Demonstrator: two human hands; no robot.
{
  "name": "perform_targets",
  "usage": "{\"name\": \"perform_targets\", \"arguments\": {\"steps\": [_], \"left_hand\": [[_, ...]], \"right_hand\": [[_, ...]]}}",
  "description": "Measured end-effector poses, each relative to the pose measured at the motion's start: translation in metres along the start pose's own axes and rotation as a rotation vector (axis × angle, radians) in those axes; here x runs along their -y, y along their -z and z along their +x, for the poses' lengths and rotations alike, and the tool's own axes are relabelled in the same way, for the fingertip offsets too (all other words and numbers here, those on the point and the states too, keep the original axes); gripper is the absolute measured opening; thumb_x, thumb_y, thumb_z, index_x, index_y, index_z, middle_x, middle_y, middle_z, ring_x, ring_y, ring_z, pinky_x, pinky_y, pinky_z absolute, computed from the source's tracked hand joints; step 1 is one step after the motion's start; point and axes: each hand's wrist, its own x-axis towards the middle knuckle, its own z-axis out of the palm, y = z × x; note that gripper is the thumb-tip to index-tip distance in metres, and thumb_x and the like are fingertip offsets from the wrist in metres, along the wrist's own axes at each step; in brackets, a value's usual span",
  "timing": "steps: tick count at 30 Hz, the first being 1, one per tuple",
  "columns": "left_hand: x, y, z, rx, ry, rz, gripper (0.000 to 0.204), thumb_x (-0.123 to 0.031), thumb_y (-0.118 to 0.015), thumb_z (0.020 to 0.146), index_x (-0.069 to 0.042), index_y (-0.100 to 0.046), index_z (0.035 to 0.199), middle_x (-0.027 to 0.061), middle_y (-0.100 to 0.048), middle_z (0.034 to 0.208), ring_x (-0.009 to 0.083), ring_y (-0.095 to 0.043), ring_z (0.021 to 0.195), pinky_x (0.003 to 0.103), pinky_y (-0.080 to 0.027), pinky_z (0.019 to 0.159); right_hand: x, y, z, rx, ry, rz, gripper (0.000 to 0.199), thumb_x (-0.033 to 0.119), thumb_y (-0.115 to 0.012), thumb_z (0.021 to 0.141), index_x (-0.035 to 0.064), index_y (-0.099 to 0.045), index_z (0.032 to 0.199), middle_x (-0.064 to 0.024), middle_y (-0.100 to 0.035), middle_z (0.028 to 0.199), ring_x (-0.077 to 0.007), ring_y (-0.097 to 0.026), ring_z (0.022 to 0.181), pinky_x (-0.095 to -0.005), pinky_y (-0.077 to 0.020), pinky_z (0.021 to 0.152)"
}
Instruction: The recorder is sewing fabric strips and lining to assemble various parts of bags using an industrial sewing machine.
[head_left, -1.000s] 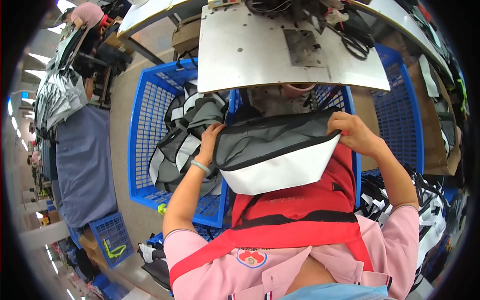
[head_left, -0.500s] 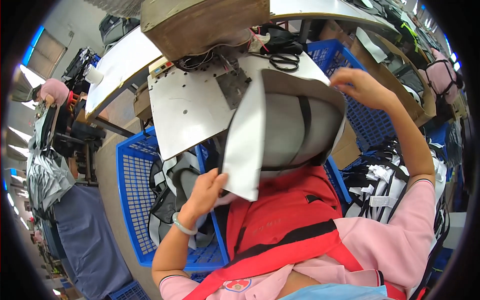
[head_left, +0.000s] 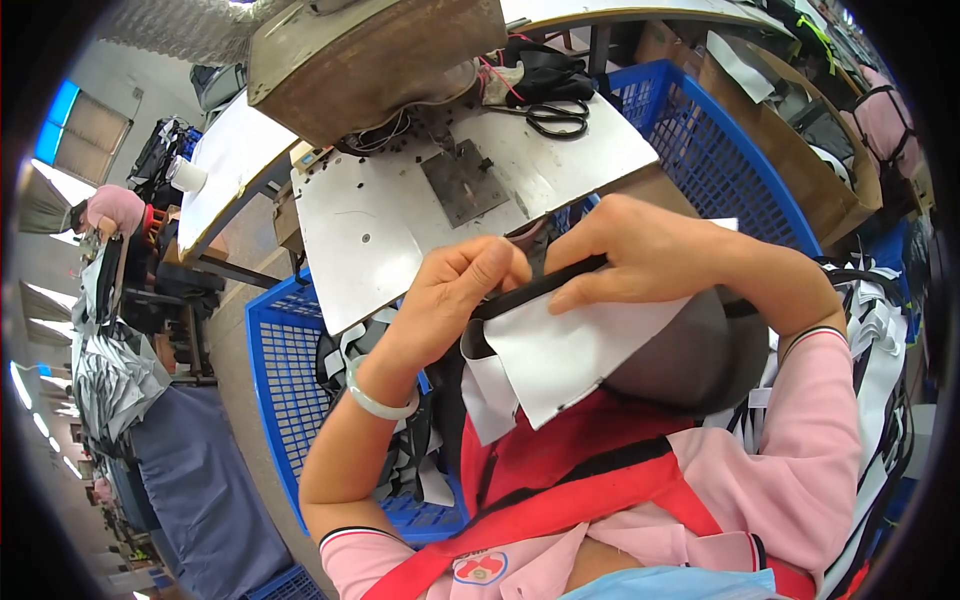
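Over my lap lies a sewn fabric piece [head_left: 590,345], with white panels, a black bound edge and a dark, rounded, mesh-like part on the right. My right hand [head_left: 640,255] grips its upper black edge, thumb in front on the white and fingers behind. At the left end of the same edge is my left hand [head_left: 462,290], its fingers curled and pinched on the black edging. The fingertips of that hand are partly hidden. Just beyond both hands is the white worktable [head_left: 370,240] of a machine with a metal plate [head_left: 465,185].
Black scissors [head_left: 557,118] lie at the table's back right, beside the brown machine head [head_left: 370,70]. A blue crate [head_left: 275,370] with fabric pieces stands at left, another blue crate [head_left: 730,150] at right. Behind that is a cardboard box [head_left: 800,150]. Straps and white strips hang at far right.
The fabric piece has been turned and lowered toward my lap. My right hand has come in from the right onto its black edge. My left hand has moved up and right.
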Motion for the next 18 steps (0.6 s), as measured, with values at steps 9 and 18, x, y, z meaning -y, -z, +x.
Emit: {"name": "perform_targets", "arguments": {"steps": [9,18], "left_hand": [[0.069,-0.021,-0.049,-0.457,-0.186,0.211,0.025,0.002,-0.064,0.082,0.001,-0.059,0.106,0.0065,-0.062,0.095,0.014,-0.062,0.087,0.027,-0.05,0.077],[0.069,0.016,-0.034,-0.327,0.093,-0.211,0.037,0.0,-0.058,0.091,0.001,-0.056,0.127,0.0031,-0.065,0.112,0.0089,-0.06,0.094,0.023,-0.047,0.086]], "right_hand": [[-0.032,0.011,0.013,-0.039,-0.049,0.082,0.032,0.029,-0.066,0.084,-0.0022,-0.065,0.09,-0.0155,-0.06,0.073,-0.024,-0.054,0.067,-0.0352,-0.0446,0.066],[-0.037,0.019,0.023,-0.057,-0.042,-0.048,0.035,0.031,-0.066,0.084,-0.0031,-0.065,0.091,-0.0173,-0.062,0.077,-0.0276,-0.057,0.069,-0.038,-0.0456,0.068]]}}
